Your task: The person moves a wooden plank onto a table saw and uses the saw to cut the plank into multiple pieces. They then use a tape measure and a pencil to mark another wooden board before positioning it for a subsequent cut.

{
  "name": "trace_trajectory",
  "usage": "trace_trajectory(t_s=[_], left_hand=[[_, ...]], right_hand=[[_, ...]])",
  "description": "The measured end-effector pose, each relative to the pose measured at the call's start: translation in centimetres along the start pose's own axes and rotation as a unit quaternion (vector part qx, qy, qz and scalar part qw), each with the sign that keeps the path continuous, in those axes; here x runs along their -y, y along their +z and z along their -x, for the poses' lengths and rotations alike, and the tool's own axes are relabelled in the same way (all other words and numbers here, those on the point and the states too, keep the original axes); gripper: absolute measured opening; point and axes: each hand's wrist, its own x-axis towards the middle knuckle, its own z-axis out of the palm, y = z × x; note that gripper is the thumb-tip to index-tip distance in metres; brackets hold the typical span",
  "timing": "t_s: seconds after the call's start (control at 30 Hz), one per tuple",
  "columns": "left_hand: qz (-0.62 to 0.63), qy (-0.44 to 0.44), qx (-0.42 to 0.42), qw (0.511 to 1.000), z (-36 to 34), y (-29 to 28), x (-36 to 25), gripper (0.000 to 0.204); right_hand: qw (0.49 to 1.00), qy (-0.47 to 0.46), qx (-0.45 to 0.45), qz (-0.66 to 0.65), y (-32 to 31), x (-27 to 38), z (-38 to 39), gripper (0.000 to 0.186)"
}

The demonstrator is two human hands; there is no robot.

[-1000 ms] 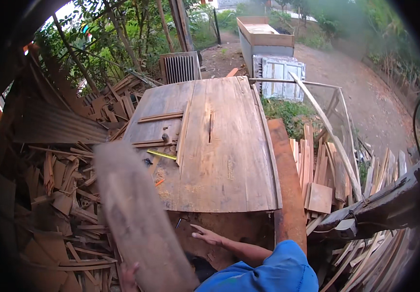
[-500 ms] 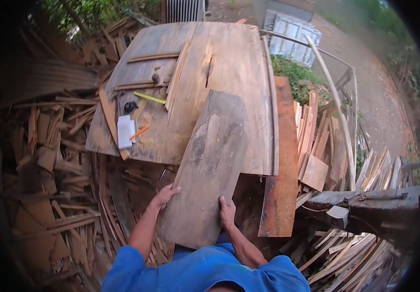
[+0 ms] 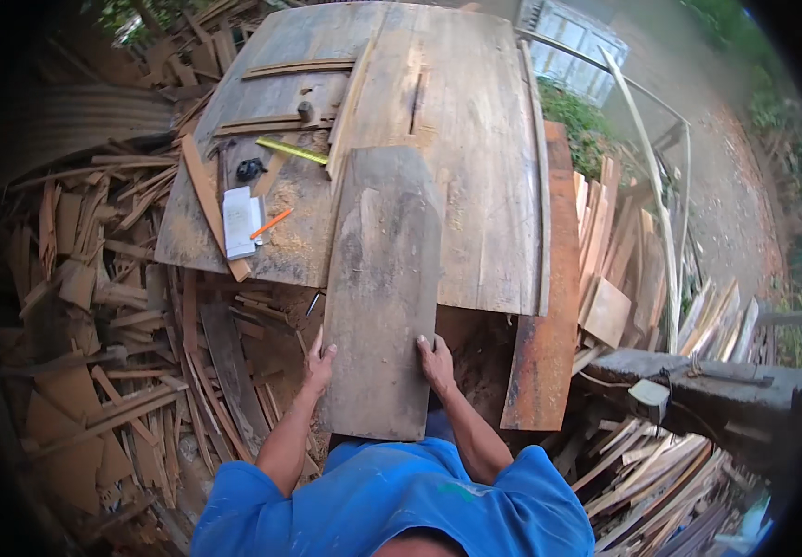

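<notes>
A wide weathered grey plank (image 3: 384, 288) with cut far corners lies over the near edge of the wooden tabletop (image 3: 484, 223), its near end reaching toward my body. My left hand (image 3: 318, 364) grips the plank's left edge, thumb on top. On the opposite edge my right hand (image 3: 436, 362) holds it the same way; the fingers of both hands are mostly hidden beneath. To the left on the tabletop lie an orange pencil (image 3: 272, 223), a white notepad (image 3: 240, 221), a small black object (image 3: 250, 169) and a yellow measuring tape (image 3: 291, 150).
Thin wooden strips (image 3: 297, 68) and sawdust lie on the tabletop. A reddish board (image 3: 549, 343) leans along its right side. Heaps of scrap wood (image 3: 113, 306) fill the left, and more offcuts (image 3: 670, 473) are piled at right below a thick beam (image 3: 726, 381).
The plank has swung from a rightward slant to nearly straight ahead, its far end moving left. Both hands keep hold of its edges. The view has shifted, so the tabletop appears higher.
</notes>
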Motion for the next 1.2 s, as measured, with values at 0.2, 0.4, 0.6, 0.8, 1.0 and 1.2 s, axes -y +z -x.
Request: trace_trajectory(t_s=[0.2, 0.4, 0.6, 0.8, 1.0, 1.2], left_hand=[[0.108, 0.018, 0.026, 0.994, -1.4, -1.0, 0.5, 0.063], [0.078, -0.002, 0.017, 0.997, -1.6, -1.7, 0.9, 0.062], [0.134, -0.035, 0.024, 0.99, -2.9, -1.5, -0.8, 0.063], [0.132, -0.048, 0.001, 0.99, -4.3, -1.8, -2.0, 0.063], [0.107, -0.057, 0.002, 0.993, -5.7, -2.3, -3.5, 0.062], [0.14, -0.048, 0.007, 0.989, -5.9, -3.1, -3.2, 0.061]], right_hand=[[0.834, -0.202, -0.404, 0.316, -22.2, 0.2, 6.9, 0.049], [0.615, -0.028, -0.588, 0.524, -41.1, -0.7, 13.5, 0.093], [0.628, 0.042, -0.526, 0.572, -45.1, -6.6, 10.4, 0.111], [0.57, -0.047, -0.539, 0.618, -48.4, -10.4, 8.8, 0.102], [0.603, -0.026, -0.476, 0.639, -50.6, -11.6, 9.6, 0.089], [0.646, 0.076, -0.454, 0.609, -45.8, -7.0, 9.5, 0.092]])
